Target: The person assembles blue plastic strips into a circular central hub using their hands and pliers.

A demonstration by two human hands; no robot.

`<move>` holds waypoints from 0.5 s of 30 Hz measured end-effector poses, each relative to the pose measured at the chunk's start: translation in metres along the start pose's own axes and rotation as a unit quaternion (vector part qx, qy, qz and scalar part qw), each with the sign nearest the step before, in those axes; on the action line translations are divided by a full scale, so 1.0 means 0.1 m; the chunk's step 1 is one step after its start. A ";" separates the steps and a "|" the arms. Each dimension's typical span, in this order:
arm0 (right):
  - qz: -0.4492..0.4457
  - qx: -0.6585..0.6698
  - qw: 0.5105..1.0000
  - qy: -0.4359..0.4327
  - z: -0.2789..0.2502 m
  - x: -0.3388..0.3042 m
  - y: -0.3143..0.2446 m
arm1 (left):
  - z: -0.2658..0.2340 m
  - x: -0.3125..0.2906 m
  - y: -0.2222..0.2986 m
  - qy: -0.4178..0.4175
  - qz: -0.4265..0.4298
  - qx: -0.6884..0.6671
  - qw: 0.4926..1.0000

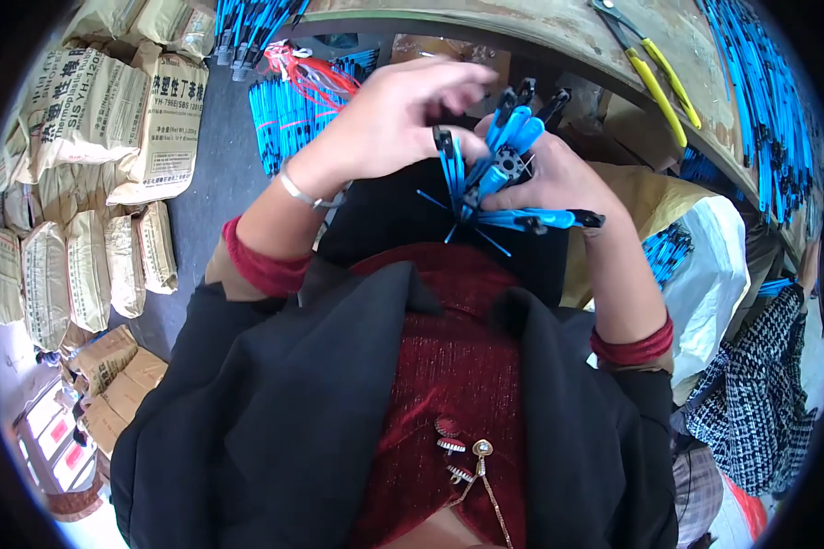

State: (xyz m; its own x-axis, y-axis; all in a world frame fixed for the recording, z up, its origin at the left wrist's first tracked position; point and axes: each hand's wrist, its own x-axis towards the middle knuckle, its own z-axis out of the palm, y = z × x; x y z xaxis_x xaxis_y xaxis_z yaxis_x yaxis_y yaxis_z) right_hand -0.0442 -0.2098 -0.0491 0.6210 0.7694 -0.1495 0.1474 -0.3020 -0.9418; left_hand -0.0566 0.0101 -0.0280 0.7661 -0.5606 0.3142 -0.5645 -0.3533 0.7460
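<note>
Above my lap, my right hand [558,178] is closed around a blue-and-black frame [509,165], its thumb beside the round hub with holes. Several blue arms with black ends fan out from that hub, and thin blue rods stick out below it. One arm points right, past my right wrist. On the frame's left side, my left hand [412,114] has its fingers apart and slightly blurred. Its thumb lies at the black tip of an upright blue arm; whether it presses on it I cannot tell.
A worktable [558,27] spans the top, with yellow-handled pliers [655,78] and a pile of blue rods [764,110] on it. Bundled blue rods [288,123] lie left of my hands. Paper sacks [92,128] are stacked at left; a white sack [705,274] stands at right.
</note>
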 end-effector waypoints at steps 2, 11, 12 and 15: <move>0.030 0.017 0.997 0.073 0.07 -0.05 -0.03 | 0.08 -0.24 -0.04 0.074 -0.183 -0.317 0.928; 0.109 -0.004 0.982 0.151 0.30 -0.09 -0.19 | 0.36 -0.30 0.07 0.104 -0.051 -0.060 0.991; 0.109 -0.001 0.983 0.149 0.29 -0.09 -0.19 | 0.38 -0.30 0.10 0.106 -0.077 -0.076 0.988; 0.082 -0.012 0.992 0.092 0.24 -0.08 -0.18 | 0.45 -0.29 0.15 0.109 -0.126 -0.108 0.980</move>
State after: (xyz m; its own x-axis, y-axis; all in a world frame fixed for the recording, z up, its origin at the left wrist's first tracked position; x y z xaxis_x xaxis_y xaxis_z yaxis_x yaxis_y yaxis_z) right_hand -0.0704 -0.1967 -0.0379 0.7681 0.5937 -0.2399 0.0498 -0.4289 -0.9020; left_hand -0.1011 -0.0131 -0.0519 0.9340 -0.2932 0.2043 -0.2884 -0.2809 0.9154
